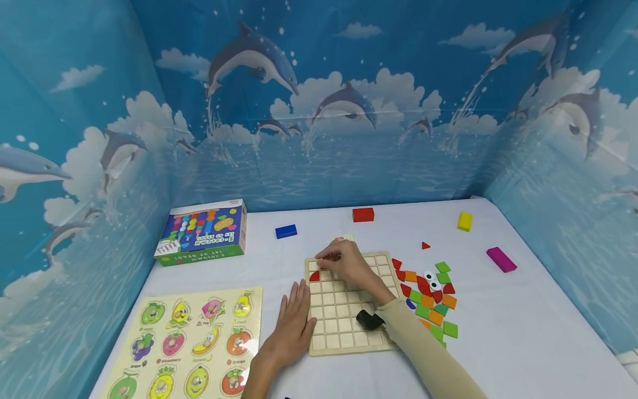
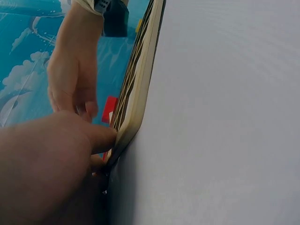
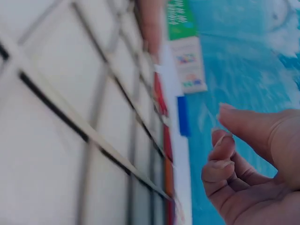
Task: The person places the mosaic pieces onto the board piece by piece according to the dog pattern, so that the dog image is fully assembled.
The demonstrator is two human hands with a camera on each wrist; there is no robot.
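A white tablecloth (image 1: 523,332) covers the table, walled on three sides by blue dolphin-and-cloud backdrop (image 1: 349,111). At the near left lies a pale yellow fruit peg puzzle board (image 1: 191,343), and beyond it, at the far left, a flat blue and green toy box (image 1: 203,233). My left hand (image 1: 294,321) lies flat on the cloth, fingers straight and together, its fingertips against the left edge of the square wooden grid board (image 1: 344,327); the left wrist view shows a finger pressed to that edge. My right hand (image 1: 349,266) reaches over the board's far left part with fingers bent down; whether they pinch a piece, I cannot tell. A red tile (image 1: 314,276) sits in a cell just left of that hand. Far beyond the board stand a blue block (image 1: 286,231) and a red block (image 1: 363,214). Right of the board lies a heap of red, orange and green tiles (image 1: 431,299), then a yellow block (image 1: 464,221) and a magenta block (image 1: 500,259) farther right.
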